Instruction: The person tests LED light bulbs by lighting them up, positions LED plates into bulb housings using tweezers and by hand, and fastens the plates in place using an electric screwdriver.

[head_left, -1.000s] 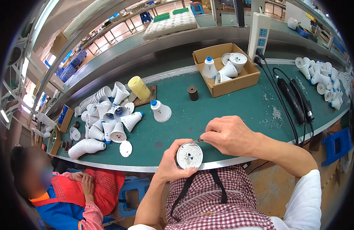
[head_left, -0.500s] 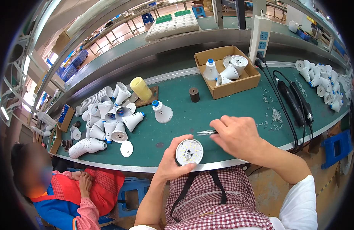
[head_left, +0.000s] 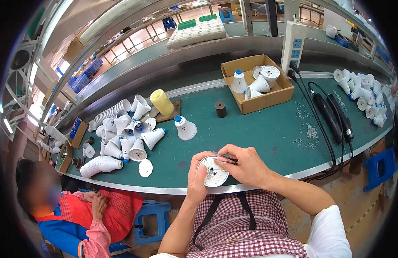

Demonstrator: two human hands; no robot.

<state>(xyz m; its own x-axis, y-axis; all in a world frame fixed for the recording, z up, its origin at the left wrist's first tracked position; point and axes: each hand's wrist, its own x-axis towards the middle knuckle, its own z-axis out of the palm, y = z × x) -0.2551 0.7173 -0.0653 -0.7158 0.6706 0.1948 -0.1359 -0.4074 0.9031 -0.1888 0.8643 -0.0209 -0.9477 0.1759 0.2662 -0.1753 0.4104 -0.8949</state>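
Note:
My left hand is wrapped round a white LED bulb body, its round face with yellow LED chips and small dark parts turned up toward me. In my right hand is a pair of metal tweezers, pinched between the fingers. Those fingers are at the upper right rim of the bulb, and the tweezers lie across that edge; what their tips touch is hidden. On the bench behind my hands, a bulb body with a blue cap stands upright. To its left lies a flat white disc.
A heap of white bulb housings fills the left bench. Behind are a yellow cylinder, a dark metal cylinder and a cardboard box of bulbs. Black cables cross the right side. A seated person is at left.
My right hand has moved left and down, bringing the tweezers from beside the bulb onto its upper rim. My left hand still holds the bulb, with its fingers shifted along the edge.

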